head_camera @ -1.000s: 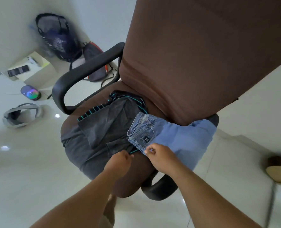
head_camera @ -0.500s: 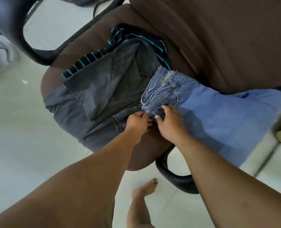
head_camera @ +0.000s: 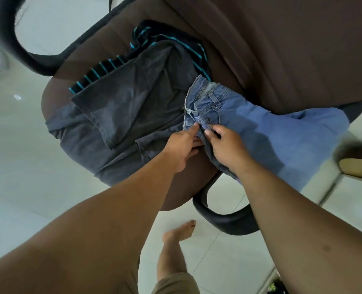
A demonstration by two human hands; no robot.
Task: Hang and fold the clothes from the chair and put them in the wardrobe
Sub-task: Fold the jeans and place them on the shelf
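Pale tiled floor (head_camera: 16,209), brown office chair (head_camera: 260,49) heaped with clothes. Left hand (head_camera: 181,145) and right hand (head_camera: 224,147) both pinch the jeans (head_camera: 260,128) waistband at 3 o'clock of the grey shirt (head_camera: 122,107).

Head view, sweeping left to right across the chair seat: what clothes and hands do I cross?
Dark grey garment → left hand → right hand → blue jeans draped over the seat's right edge. The black, teal-striped garment lies behind, partly under the grey one, so unordered.
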